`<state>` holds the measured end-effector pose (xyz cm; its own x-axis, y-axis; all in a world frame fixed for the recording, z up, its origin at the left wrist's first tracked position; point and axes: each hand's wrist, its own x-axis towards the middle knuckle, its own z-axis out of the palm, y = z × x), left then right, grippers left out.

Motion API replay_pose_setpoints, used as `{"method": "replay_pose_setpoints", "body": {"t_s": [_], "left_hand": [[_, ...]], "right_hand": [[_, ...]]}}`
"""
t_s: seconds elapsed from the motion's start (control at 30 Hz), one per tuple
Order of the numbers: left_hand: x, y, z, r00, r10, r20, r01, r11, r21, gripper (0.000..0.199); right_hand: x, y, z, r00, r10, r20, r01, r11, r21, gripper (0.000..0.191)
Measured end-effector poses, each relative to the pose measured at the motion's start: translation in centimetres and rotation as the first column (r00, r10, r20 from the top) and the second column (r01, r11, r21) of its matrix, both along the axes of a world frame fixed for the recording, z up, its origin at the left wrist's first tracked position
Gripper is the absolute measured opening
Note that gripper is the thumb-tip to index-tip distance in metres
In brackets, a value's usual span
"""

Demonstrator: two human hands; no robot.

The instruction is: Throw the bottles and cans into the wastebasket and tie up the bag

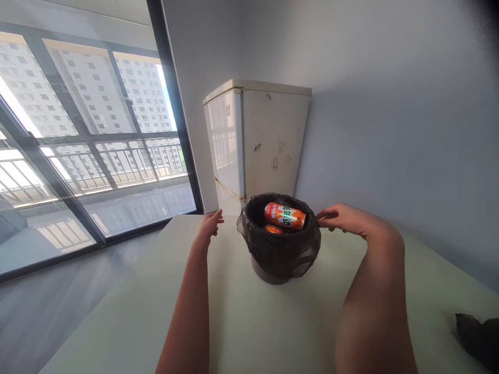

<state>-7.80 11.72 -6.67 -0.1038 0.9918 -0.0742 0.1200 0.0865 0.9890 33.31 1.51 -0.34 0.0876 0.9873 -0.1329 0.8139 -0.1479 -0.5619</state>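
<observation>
A small round trash bin (271, 274) stands upright on the table, lined with a black trash bag (283, 252) folded over its rim. Inside lies an orange and red drink can (286, 215), tilted on its side near the top. Part of a second orange can (273, 229) shows beneath it. My left hand (209, 224) is left of the bin, apart from the bag, with its fingers loosely bent and nothing in them. On the other side, my right hand (340, 218) has its fingers stretched toward the bag, fingertips at its edge. Its fingers look apart.
The pale green table (249, 327) carries the bin. Behind it stands a white refrigerator (273, 135) with worn marks, against a grey wall (390, 130). Large glass sliding doors (97, 171) are to the left. A black item (477, 337) lies at the table's right side, partly cut off.
</observation>
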Motion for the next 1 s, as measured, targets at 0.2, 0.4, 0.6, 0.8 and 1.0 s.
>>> {"method": "replay_pose_setpoints", "body": {"t_s": [0.2,0.4,0.6,0.8,1.0], "left_hand": [[2.0,-0.6,0.9,0.919,-0.391,-0.042,0.386,0.917,-0.095,0.047],[2.5,-0.2,0.7,0.925,-0.359,-0.128,0.363,0.932,0.015,0.031],[1.0,0.2,2.2,0.982,-0.123,-0.142,0.147,0.973,0.176,0.018],[1.4,-1.6,4.9,0.989,-0.077,0.130,0.031,0.946,0.322,0.023],[2.3,-3.5,6.6,0.919,-0.190,0.347,0.054,0.929,0.366,0.027]], "right_hand": [[-0.2,1.9,-2.1,0.999,-0.004,0.047,0.015,0.974,-0.227,0.059],[-1.0,2.7,-2.4,0.996,0.092,0.013,-0.088,0.978,-0.188,0.018],[-0.5,3.1,-1.8,1.000,0.009,-0.014,-0.010,0.999,-0.053,0.024],[-0.9,3.2,-2.7,0.981,0.038,-0.192,-0.069,0.985,-0.157,0.045],[-2.1,3.4,-3.1,0.932,0.219,-0.288,-0.235,0.972,-0.024,0.041]]}}
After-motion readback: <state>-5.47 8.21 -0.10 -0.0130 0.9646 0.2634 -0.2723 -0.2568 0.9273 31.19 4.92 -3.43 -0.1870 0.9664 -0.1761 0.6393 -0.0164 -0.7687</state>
